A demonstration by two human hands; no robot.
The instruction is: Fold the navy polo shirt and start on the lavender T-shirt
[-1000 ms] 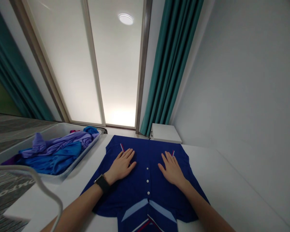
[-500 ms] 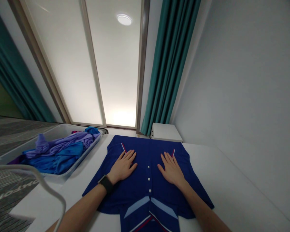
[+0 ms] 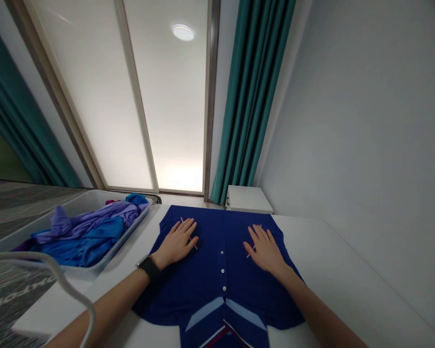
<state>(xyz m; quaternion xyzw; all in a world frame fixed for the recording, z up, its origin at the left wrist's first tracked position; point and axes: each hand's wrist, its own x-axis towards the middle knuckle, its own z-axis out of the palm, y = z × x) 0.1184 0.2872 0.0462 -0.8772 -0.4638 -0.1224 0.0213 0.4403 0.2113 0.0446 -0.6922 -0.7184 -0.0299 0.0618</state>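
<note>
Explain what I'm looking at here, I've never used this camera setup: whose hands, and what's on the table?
There is no machine: the one view comes from a camera worn on a person's head, looking forward and down. The left hand and right hand lie flat, palms down, on a dark blue buttoned shirt spread on a white table. Neither hand grips anything. A black watch sits on the left wrist. To the left, a tray holds crumpled blue and purple clothes.

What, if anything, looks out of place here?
Nothing much. The navy shirt lies flat on the white table under the left hand and right hand. Only the clothes in the tray are a crumpled heap.
</note>
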